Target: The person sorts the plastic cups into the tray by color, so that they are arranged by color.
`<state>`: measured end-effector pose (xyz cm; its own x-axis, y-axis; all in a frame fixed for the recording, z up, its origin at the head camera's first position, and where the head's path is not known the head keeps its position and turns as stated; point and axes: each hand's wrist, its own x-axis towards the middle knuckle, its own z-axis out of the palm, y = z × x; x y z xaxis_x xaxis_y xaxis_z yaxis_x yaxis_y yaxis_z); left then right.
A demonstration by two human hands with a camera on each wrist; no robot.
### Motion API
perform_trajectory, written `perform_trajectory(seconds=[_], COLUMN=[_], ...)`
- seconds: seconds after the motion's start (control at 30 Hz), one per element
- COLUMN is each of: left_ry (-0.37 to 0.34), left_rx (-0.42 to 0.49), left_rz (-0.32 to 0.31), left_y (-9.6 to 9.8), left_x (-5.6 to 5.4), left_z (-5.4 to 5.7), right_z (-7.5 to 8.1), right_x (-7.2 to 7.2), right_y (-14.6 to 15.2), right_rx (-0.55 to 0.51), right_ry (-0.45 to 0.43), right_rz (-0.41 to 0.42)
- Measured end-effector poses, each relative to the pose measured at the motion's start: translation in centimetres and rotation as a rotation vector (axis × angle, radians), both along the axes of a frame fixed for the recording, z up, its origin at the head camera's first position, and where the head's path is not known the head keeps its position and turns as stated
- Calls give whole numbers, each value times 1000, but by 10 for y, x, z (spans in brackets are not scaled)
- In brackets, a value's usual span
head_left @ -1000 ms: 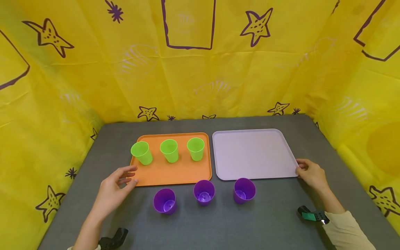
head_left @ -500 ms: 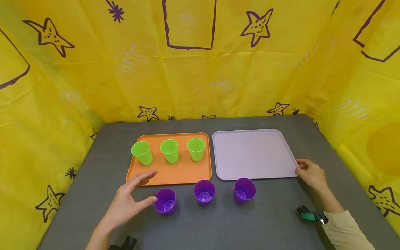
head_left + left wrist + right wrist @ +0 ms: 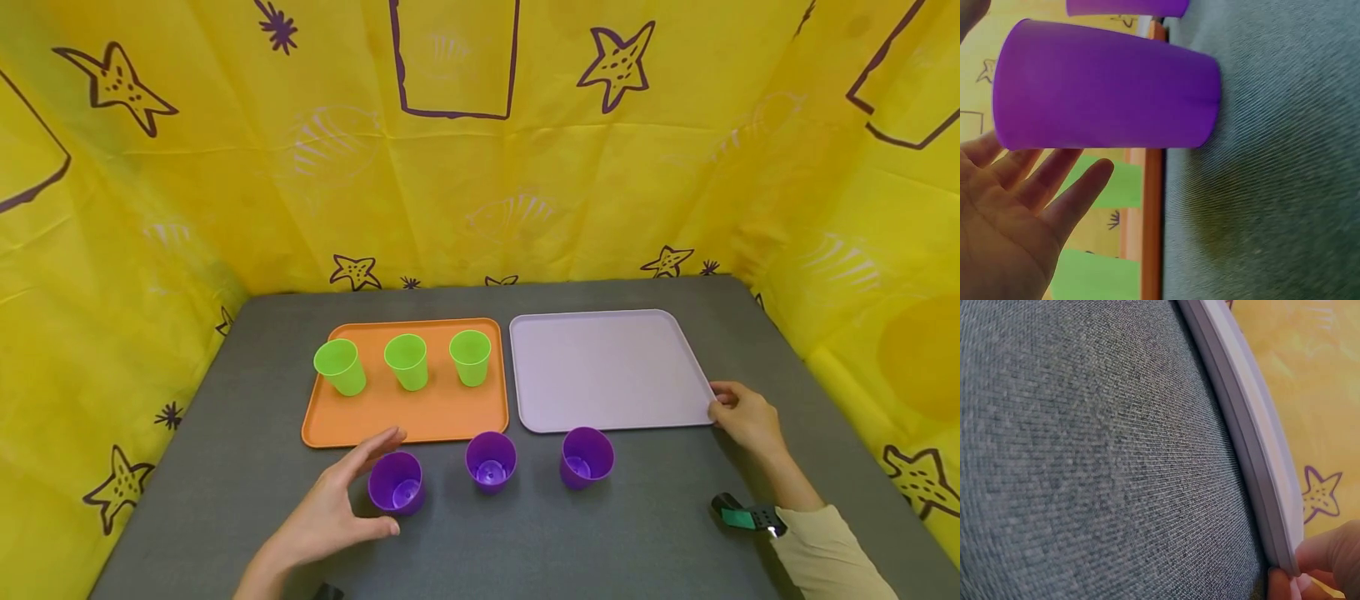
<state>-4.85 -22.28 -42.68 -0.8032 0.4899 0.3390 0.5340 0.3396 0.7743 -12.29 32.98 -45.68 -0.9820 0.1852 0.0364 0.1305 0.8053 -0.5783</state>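
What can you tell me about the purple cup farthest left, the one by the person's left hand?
The leftmost purple cup is plain and smooth, plastic by its look, wider at the mouth than at the base. It stands upright on the grey cloth, its bare bottom showing inside, in front of the orange tray and apart from it. The left hand is curved around its left side; whether it touches the cup, I cannot tell.

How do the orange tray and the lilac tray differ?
The orange tray is bright; the lilac tray is pale. The orange tray bears three green cups; the lilac tray bears none. The right hand grips the lilac tray at a corner; nothing grips the orange tray. Both are rimmed rectangles with rounded corners.
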Motion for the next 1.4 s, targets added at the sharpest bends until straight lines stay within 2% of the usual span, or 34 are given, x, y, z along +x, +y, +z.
perform_trajectory(seconds=[0.23,0.3,0.6,0.73,0.9,1.0,1.07,1.1,1.2,1.3,1.4], left_ry=[-144,-164,-134,-124,-44,-23,-23,-28,-40,-8,46], left_rx=[-4,3,-6,-7,-30,-86,-120,-134,-164,-177,-195], left_rz=[15,25,69,68,68,100,108,114,115,109,100], left_y=[3,3,4,5,8,11,16,17,20,20,24], left_x=[1,2,2,1,-5,-10,-13,-15,-23,-34,-44], left_z=[-8,-10,-14,-11,2,17,33,38,47,50,62], right_z=[-1,-2,-3,-2,-2,-2,-2,-2,-2,-1,-1], right_x=[0,0,0,0,1,1,1,1,1,1,1], right_y=[1,1,0,0,0,0,0,0,0,0,0], right_rx=[4,4,-5,-10,-4,3,3,3,2,2,5], right_ry=[17,22,16,15,19,22,21,20,17,22,29], right_rz=[2,3,-2,-1,3,2,1,0,-3,-2,1])
